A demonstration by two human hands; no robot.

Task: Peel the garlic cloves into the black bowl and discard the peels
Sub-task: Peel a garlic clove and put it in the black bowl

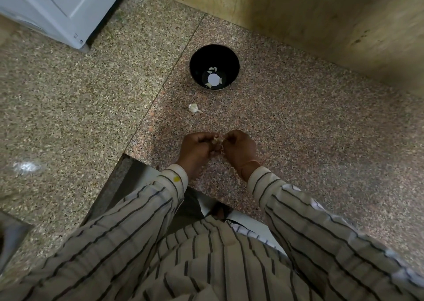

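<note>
Just the one head cam here, wide-angle, looking steeply down and forward over the striped sleeves (142, 211) at the speckled granite counter (298, 128), sitting pretty close in.

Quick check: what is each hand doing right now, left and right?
Left hand: fingers curled, grip on the garlic clove being peeled.
Right hand: fingers curled, pinching at the same garlic clove.

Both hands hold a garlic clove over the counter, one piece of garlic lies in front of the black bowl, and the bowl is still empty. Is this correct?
Not quite: the black bowl is not empty. The head view shows a few peeled cloves at its bottom. The rest holds: the left hand and right hand hold a garlic clove over the counter, and one piece of garlic lies before the bowl.
</note>
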